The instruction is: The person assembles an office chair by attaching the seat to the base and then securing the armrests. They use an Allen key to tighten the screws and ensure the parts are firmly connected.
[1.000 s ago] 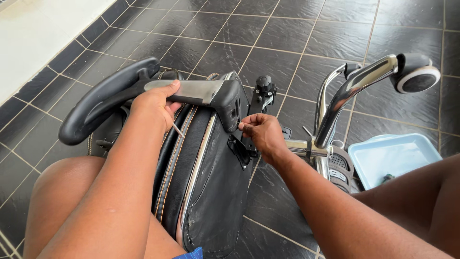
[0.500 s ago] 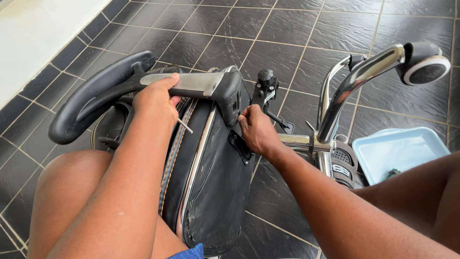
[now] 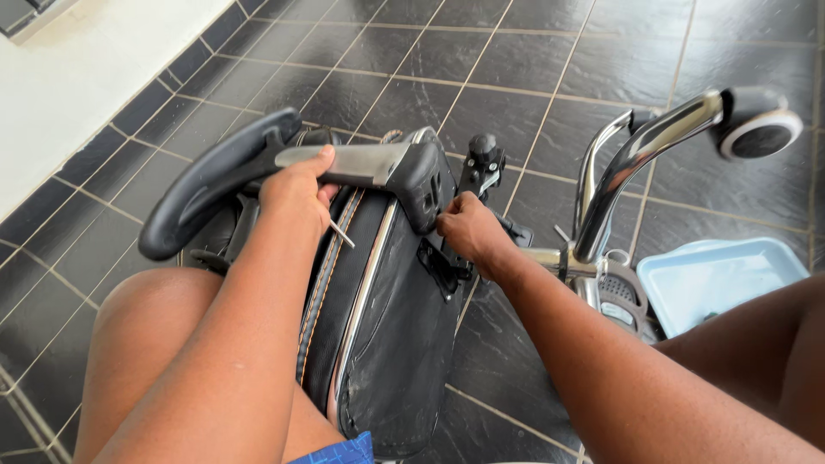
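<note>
Nearest, the black office chair seat [image 3: 387, 344] lies tipped on its side across the person's lap, its padded leather face soft and likely slick, so no good place for a grip. Just beyond, the left hand [image 3: 296, 185] has its fingers wrapped closed around the silver armrest bracket [image 3: 344, 163], with a thin metal pin [image 3: 341, 233] poking out below the palm; that bracket looks stiff and solid, the sound place to hold a load that is probably heavy and awkward. Beside it, the right hand [image 3: 468, 232] presses curled fingers against the black mechanism plate [image 3: 443, 262]; what they pinch, I cannot tell. Farther out, the curved armrest pad [image 3: 206, 185], the chrome base leg [image 3: 636, 163] with its caster wheel [image 3: 760, 125], and a pale blue tray [image 3: 713, 279] rest on the dark tiled floor [image 3: 533, 51].
</note>
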